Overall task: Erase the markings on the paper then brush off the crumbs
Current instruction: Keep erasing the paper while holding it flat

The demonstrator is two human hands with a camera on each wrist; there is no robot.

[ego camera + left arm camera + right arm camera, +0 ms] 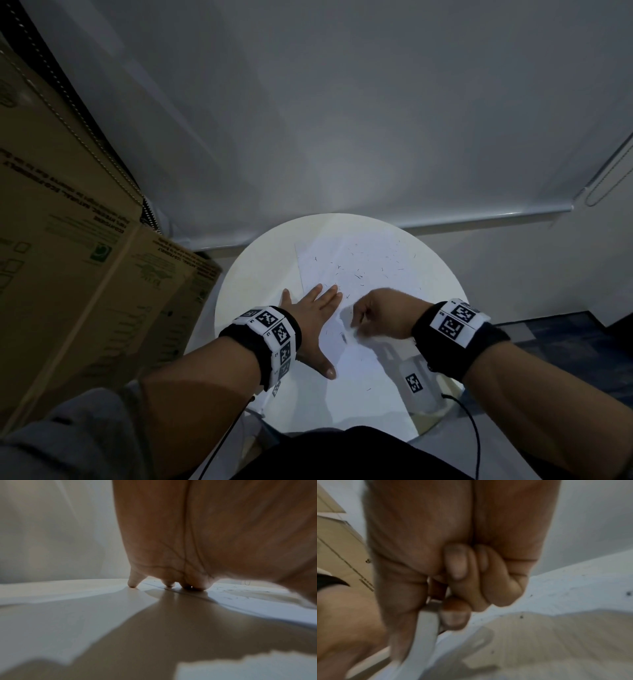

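1 paper (356,270), many crumbs (358,276). L hand (317,322) flat, pressing it; R hand (380,317) grip pinches 1 eraser (428,626).

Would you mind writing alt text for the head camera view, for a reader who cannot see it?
A left hand presses flat on a white paper on a round white table, while the right hand grips a white eraser. Dark crumbs dot the paper; cardboard boxes stand to the left.

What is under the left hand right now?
The left hand lies flat with fingers spread, across the left edge of the paper on the round white table. Eraser crumbs scatter beyond its fingertips; any beneath the palm are hidden.
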